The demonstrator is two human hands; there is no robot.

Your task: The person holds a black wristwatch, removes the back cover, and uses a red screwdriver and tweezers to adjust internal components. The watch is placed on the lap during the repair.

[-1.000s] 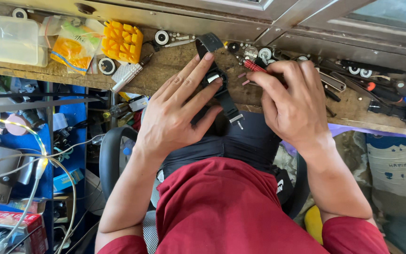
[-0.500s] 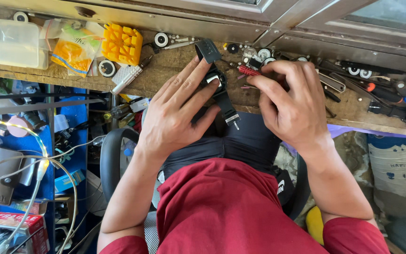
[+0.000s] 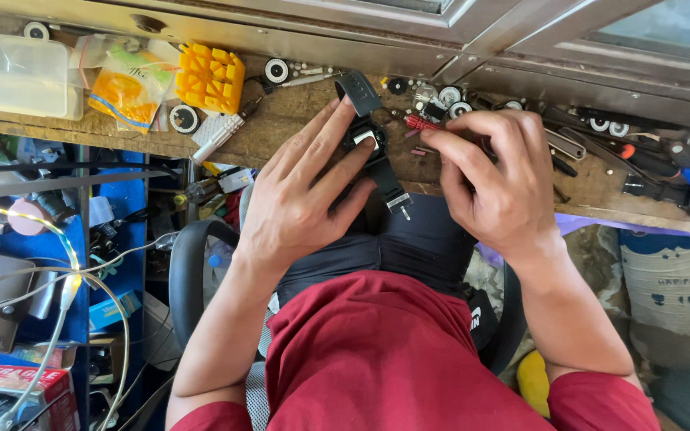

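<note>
Pinning black wristwatch (image 3: 370, 144) flat, left hand (image 3: 301, 195) open; right hand (image 3: 497, 179), at 3 o'clock, pinching red screwdriver (image 3: 421, 123). Light, floppy strap: grip case.

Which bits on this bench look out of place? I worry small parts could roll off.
Nothing is spilled or broken. The black strap wristwatch overhangs the worn wooden bench edge, pinned by the left hand. Small round parts lie loose behind it.

The right hand (image 3: 497, 187) lifts off the watch (image 3: 370, 144) and curls by the red screwdriver (image 3: 421, 122), baring the buckle
</note>
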